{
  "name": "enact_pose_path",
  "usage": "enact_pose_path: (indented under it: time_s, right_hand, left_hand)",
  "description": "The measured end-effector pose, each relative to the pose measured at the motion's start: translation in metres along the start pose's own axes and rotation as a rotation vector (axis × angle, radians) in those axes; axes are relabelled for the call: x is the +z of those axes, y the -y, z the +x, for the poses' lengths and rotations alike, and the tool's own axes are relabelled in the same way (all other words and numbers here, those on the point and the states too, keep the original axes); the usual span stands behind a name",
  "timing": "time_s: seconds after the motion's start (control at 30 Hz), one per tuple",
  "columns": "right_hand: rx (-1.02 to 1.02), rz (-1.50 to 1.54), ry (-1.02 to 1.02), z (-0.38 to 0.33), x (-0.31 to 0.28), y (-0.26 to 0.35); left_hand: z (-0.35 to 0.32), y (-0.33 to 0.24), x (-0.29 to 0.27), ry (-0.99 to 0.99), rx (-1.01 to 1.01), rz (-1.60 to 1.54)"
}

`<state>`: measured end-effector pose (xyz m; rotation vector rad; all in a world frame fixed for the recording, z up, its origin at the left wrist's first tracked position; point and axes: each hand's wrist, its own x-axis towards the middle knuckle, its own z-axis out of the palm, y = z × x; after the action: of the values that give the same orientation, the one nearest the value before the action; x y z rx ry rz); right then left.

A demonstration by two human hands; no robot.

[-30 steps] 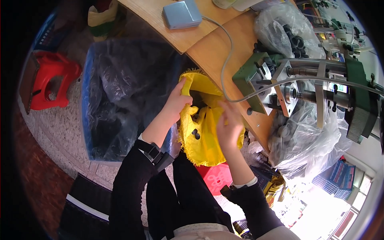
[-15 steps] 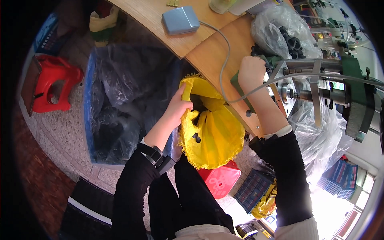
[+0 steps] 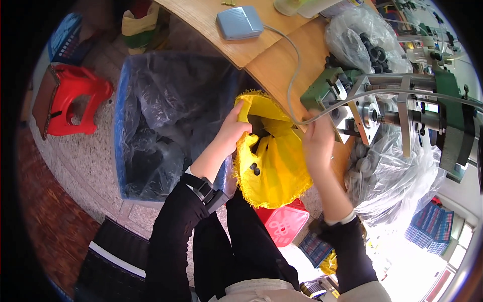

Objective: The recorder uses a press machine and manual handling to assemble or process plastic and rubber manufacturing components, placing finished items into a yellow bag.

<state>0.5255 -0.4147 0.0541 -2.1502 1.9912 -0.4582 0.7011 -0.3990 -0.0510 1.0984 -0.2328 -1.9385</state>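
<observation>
My left hand (image 3: 235,127) is closed on the rim of a yellow woven sack (image 3: 282,168) with a frayed edge. The sack's mouth gapes upward, and small black parts (image 3: 255,169) lie on its inner side. My right hand (image 3: 319,143) is beside the sack's right side, at the wooden table's edge and just in front of the green-and-metal machine (image 3: 371,108). Motion smears its fingers, so what they hold, if anything, does not show.
On the wooden table (image 3: 266,60) stand a grey-blue foot pedal (image 3: 240,22) with a cable and a clear bag of black parts (image 3: 365,38). Left lie a blue-rimmed bin (image 3: 119,126) lined with plastic and a red stool (image 3: 83,98). A red box (image 3: 284,225) sits below the sack.
My right hand has moved down from the machine toward the sack, uncovering the machine's green part. My left hand still holds the sack rim. The whole view has shifted slightly.
</observation>
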Motion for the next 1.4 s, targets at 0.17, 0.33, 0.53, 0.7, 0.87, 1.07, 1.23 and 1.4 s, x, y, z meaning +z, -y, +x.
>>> enact_pose_path:
  time_s: [0.17, 0.33, 0.53, 0.7, 0.87, 1.07, 1.23, 1.4]
  right_hand:
    - [0.071, 0.152, 0.055, -0.107, 0.070, -0.061]
    - [0.969, -0.043, -0.084, -0.183, 0.073, -0.078]
    - [1.665, 0.819, -0.098, -0.292, 0.139, -0.154]
    - [1.357, 0.451, -0.062, -0.259, 0.129, -0.160]
    - [1.158, 0.813, -0.046, -0.199, -0.006, -0.152]
    - [0.802, 0.724, -0.228, -0.226, -0.077, -0.153]
    - [0.741, 0.687, -0.587, -0.277, -0.122, -0.200]
    - [1.328, 1.662, -0.694, -0.347, -0.169, -0.280]
  left_hand:
    - [0.000, 0.001, 0.001, 0.050, 0.239, 0.205]
    - [-0.030, 0.002, -0.009, -0.202, 0.354, 0.615]
    - [-0.068, 0.071, -0.017, -0.098, 0.025, 0.642]
    - [-0.087, 0.060, -0.019, -0.188, 0.113, 0.689]
    - [-0.106, 0.035, -0.027, -0.157, 0.071, 0.661]
    - [-0.153, 0.042, 0.001, -0.072, 0.030, 0.469]
    - [-0.177, 0.054, 0.001, -0.366, 0.337, 0.677]
    - [-0.174, 0.106, 0.084, -0.051, 0.207, 0.709]
